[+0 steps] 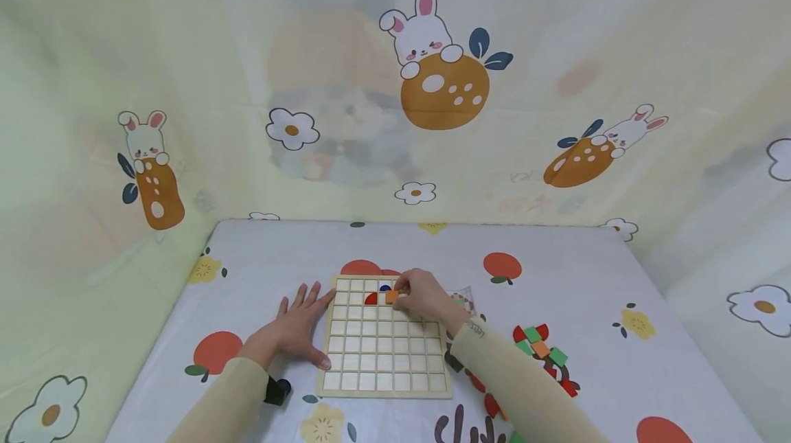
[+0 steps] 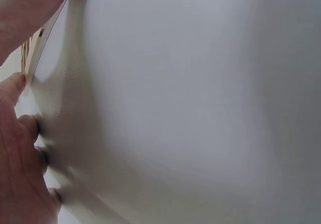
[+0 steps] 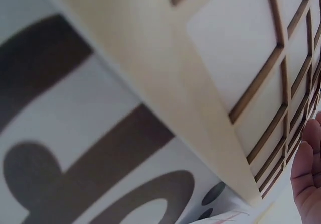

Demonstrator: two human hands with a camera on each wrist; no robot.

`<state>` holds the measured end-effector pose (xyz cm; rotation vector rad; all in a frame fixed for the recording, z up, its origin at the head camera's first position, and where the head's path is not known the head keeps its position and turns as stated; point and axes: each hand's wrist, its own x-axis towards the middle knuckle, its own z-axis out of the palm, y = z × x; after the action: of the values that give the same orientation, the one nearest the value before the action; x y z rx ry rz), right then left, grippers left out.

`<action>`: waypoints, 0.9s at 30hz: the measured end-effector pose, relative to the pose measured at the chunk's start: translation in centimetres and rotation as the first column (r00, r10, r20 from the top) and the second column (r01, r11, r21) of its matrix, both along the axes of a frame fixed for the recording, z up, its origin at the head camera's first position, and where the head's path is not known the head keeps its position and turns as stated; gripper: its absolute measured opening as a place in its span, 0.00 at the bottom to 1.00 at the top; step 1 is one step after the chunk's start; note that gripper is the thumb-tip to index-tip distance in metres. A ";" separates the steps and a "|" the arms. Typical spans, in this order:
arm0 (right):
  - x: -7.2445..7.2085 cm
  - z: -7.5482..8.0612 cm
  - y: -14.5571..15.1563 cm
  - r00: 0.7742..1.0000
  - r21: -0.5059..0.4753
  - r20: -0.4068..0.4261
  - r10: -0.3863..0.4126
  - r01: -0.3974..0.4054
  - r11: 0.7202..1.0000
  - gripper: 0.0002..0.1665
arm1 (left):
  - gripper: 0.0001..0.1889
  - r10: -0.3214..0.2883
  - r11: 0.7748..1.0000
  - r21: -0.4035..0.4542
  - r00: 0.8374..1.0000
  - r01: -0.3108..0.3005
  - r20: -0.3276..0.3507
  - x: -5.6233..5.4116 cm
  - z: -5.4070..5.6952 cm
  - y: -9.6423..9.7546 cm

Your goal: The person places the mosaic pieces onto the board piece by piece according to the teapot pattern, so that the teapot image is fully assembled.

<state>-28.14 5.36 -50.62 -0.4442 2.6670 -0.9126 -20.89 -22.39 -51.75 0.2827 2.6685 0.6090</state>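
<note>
One hand, the right hand [image 1: 426, 297], is curled over the upper part of a square, pale wooden grid board with white cells [image 1: 384, 382], its thumb and forefinger pinching a small orange square tile [image 1: 391, 297] and covering its right edge. Whether the tile touches the board cannot be told. Just behind it, a dark blue piece [image 1: 385, 288] is partly hidden, its full shape unclear; a red quarter-round piece [image 1: 371, 299] lies in the grid just to the left. Spread wide, the left hand [image 1: 290, 333] touches the board's left edge with thumb and forefinger. Beyond the right wrist, a clear printed packet [image 1: 467, 297] is half covered. Red, green and orange pieces [image 1: 541, 349] are scattered to the right, others partly hidden by the right sleeve [image 1: 525, 388]. Both wrist views cut off their hands; the right one misses the fingers' grip.
</note>
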 end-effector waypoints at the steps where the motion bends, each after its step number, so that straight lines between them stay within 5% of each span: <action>1: 0.0 -0.1 0.0 1.000 0.002 -0.002 0.002 -0.002 1.000 0.14 | 0.71 0.000 1.000 0.000 1.000 0.000 -0.002 0.0 0.0 0.0; 27: 0.2 -0.2 -0.6 0.999 -0.037 0.002 0.044 -0.044 0.998 0.13 | 0.71 0.025 0.999 -0.020 1.000 -0.026 -0.014 -0.1 -0.5 0.3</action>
<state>-27.90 4.77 -50.87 -0.5074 2.6304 -0.9506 -20.97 -22.07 -52.20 0.2484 2.6938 0.5899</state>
